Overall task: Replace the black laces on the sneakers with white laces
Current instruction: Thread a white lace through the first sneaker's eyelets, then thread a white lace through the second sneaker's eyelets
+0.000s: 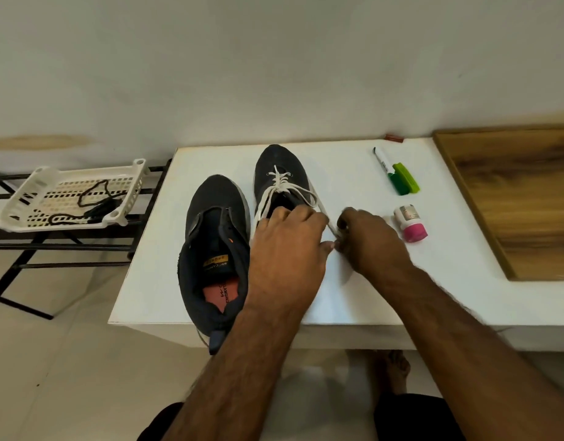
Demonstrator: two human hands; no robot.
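The left hand (287, 246) lies over the right shoe (279, 179), fingers curled at its opening, likely steadying it; whether it grips lace I cannot tell. Just beside it, the right hand (366, 240) pinches the white lace (325, 214), drawn taut toward the eyelets, presumably for threading. Left of both hands sits the left shoe (210, 249), with 0 laces in. Far to their left, the black laces (93, 198) lie discarded in a basket (128, 205).

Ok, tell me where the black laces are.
In the head view, the black laces lie in the white basket on the rack, left of the table.
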